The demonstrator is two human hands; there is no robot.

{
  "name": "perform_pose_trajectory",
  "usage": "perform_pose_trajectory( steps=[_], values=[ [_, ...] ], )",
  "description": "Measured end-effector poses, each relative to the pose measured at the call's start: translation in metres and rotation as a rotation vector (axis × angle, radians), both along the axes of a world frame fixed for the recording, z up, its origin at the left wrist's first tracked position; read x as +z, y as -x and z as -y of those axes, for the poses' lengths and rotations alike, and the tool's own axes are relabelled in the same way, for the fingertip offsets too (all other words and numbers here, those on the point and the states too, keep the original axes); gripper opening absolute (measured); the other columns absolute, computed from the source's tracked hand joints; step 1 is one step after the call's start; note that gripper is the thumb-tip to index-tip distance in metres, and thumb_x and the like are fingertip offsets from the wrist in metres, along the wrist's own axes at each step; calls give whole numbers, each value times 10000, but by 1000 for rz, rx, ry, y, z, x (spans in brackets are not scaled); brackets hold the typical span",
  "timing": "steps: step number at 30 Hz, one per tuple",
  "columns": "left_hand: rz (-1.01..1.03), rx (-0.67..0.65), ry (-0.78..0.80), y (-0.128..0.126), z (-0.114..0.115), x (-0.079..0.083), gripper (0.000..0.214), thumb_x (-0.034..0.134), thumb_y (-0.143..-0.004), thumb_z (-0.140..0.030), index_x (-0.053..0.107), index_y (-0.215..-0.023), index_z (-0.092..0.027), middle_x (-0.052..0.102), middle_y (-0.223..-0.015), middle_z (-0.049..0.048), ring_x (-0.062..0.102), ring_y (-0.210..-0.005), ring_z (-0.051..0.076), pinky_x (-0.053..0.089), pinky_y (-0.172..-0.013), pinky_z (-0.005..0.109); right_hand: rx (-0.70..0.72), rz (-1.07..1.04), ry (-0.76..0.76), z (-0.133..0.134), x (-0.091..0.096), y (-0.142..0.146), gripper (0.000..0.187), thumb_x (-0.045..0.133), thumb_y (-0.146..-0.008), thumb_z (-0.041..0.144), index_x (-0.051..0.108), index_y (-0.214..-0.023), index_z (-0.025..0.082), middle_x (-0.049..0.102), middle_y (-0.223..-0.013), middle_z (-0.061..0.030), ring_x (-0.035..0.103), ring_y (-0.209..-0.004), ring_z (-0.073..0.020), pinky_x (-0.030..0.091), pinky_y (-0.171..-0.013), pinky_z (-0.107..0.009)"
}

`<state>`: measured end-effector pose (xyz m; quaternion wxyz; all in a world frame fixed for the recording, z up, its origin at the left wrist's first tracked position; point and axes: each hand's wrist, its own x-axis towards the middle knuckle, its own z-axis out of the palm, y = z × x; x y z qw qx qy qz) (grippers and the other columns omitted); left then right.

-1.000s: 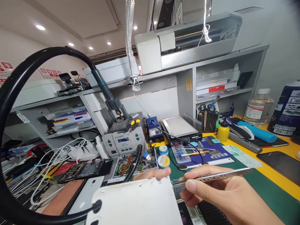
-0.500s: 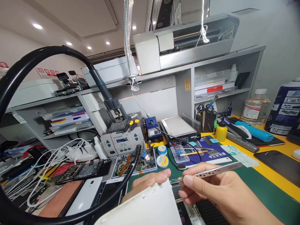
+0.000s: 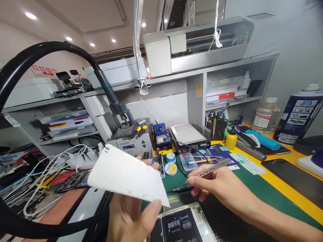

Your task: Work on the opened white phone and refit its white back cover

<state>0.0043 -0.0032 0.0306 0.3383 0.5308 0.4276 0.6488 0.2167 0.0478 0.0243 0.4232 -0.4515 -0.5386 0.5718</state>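
The white cover (image 3: 127, 176) has changed attitude and position. In the two preceding views it stood on edge with the tip of the metal tool (image 3: 214, 168) at its upper right corner. It is now tilted, carried farther left, with its white face exposed and a visible gap between its right edge and the tool tip.

Left hand (image 3: 132, 213): fingers closed on the cover, thumb at the lower right corner, other fingers behind the upper edge. The thumb, previously out of sight, is in view.

Right hand (image 3: 215, 183): fingers in a narrow pinch on the tool, tip directed left. Contact between the tip and the mat behind it cannot be confirmed.

The phone (image 3: 205, 220) lies beneath the hands on the perforated pad (image 3: 228, 222), near the front of the green mat (image 3: 259, 193). Its black battery (image 3: 178, 227) and printed label show more fully than before. Assessment: the cover and the phone are separate parts, and the tool is clear of the cover at this stage.
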Motion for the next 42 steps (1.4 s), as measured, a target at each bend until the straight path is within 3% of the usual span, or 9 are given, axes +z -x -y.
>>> perform_pose_trajectory(
  steps=[4, 11, 17, 23, 28, 30, 32, 36, 42],
  values=[
    [210, -60, 55, -1, -7, 3, 599, 765, -733, -279, 545, -1290, -273, 645, -1302, 67, 617, -1200, 315, 533, -980, 371, 46, 212, -28, -12, -12, -1, 210, 742, -805, 355, 702, -831, 150, 673, -597, -12, 588, -525, -137, 465, -443, -215],
    [265, -204, 132, 7, -10, 3, 565, 791, -705, -280, 602, -1237, -249, 697, -1216, 83, 649, -1142, 322, 536, -934, 374, 78, 422, -29, -15, -19, 2, 228, 692, -841, 380, 720, -870, 156, 663, -554, -10, 506, -472, -111, 343, -402, -198],
    [391, -376, 449, 18, -18, -1, 460, 725, -766, -292, 650, -1202, -168, 720, -1177, 99, 650, -1123, 309, 518, -951, 363, 67, 319, 7, -16, -14, 4, 234, 728, -808, 379, 728, -854, 150, 654, -542, -5, 510, -453, -108, 361, -399, -200],
    [498, -357, 561, 21, -29, 5, 406, 556, -850, -269, 638, -1169, -31, 711, -1153, 212, 693, -970, 383, 571, -867, 549, 47, 155, 51, -17, -6, -2, 290, 799, -748, 425, 725, -821, 154, 658, -566, -5, 586, -521, -139, 379, -407, -207],
    [352, -390, 605, 20, -32, 7, 382, 547, -875, -266, 599, -1198, -69, 733, -1060, 193, 722, -802, 324, 598, -795, 534, 61, 19, 14, -18, 11, -19, 292, 838, -712, 386, 728, -813, 136, 716, -725, -42, 605, -560, -129, 393, -420, -206],
    [222, -335, 670, 15, -31, 4, 332, 581, -854, -279, 628, -1121, -87, 743, -944, 161, 724, -767, 293, 618, -743, 457, 64, -8, 5, -17, 21, -27, 309, 849, -697, 385, 725, -816, 128, 707, -704, -40, 607, -567, -128, 387, -423, -201],
    [106, -293, 706, 6, -26, 1, 260, 631, -822, -294, 662, -984, -92, 720, -785, 125, 701, -670, 262, 608, -570, 365, 70, -36, -11, -15, 29, -33, 316, 851, -697, 381, 721, -818, 119, 678, -644, -27, 598, -558, -123, 384, -431, -196],
    [-63, -263, 685, -8, -15, -1, 248, 649, -837, -373, 657, -826, -125, 616, -608, 37, 575, -497, 156, 384, -315, 183, 93, -81, -50, -13, 33, -39, 294, 842, -720, 357, 717, -822, 112, 687, -710, -38, 609, -578, -115, 387, -439, -192],
    [-317, -134, 647, 6, -10, -1, 288, 655, -844, -407, 639, -910, -128, 582, -568, -18, 407, -392, 69, 209, -317, 143, 155, -106, -66, -11, 26, -38, 289, 834, -730, 341, 719, -846, 103, 714, -777, -68, 634, -596, -128, 393, -434, -193]
  ],
)
